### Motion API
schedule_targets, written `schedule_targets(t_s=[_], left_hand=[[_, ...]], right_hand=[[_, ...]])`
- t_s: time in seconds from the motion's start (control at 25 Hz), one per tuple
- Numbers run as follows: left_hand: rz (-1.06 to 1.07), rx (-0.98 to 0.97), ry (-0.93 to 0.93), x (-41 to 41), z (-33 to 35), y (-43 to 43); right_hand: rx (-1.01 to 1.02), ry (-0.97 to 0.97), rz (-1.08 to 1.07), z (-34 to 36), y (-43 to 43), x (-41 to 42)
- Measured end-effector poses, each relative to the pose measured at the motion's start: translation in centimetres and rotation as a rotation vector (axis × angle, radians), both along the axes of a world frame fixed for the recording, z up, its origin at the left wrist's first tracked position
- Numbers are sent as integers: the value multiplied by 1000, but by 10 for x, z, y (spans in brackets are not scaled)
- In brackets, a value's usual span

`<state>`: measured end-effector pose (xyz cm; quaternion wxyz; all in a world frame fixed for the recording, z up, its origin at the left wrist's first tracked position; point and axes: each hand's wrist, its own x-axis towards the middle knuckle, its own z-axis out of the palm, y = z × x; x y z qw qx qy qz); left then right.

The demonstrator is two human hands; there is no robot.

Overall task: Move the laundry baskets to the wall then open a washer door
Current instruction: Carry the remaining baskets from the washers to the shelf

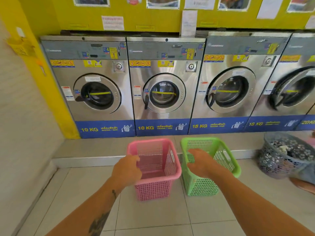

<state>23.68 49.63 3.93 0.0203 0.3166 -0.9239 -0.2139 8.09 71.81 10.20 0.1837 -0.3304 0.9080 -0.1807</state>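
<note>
The 2 task baskets stand side by side on the pale tiled floor [153,217], just near of the raised step that runs in front of a row of steel front-loading washers: a pink perforated plastic laundry basket [154,169] on the left and a green perforated plastic laundry basket [208,167] on the right, both upright and both apparently empty. Being thin moulded plastic with mesh walls and nothing inside, each should be light and fairly stiff, though the walls would likely flex if squeezed; the thick rolled rim or the oval handle slot in a side wall looks like the firmest place to take hold. The left hand [127,169] is at the left near rim of the pink basket, fingers curled over or against that edge, though I cannot tell whether it truly grips it. The right hand [199,163] hangs over the left near part of the green basket's mouth, fingers bent and spread, seemingly not yet closed on the rim. The white tiled wall [22,116] lies well to the left. The nearest washer door [97,93], marked 10 KG below, is far and left of the pink basket, shut. A grey round mesh basket full of clothes [283,155] sits to the right.
</note>
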Motion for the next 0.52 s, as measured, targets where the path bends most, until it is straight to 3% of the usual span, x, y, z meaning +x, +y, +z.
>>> schedule_targets(t_s=[0.28, 0.52], left_hand=[[147, 39, -15, -94, -61, -61], [198, 68, 81, -162, -181, -144]], right_hand=[[63, -45, 94, -64, -90, -136], [146, -28, 62, -190, -172, -218]])
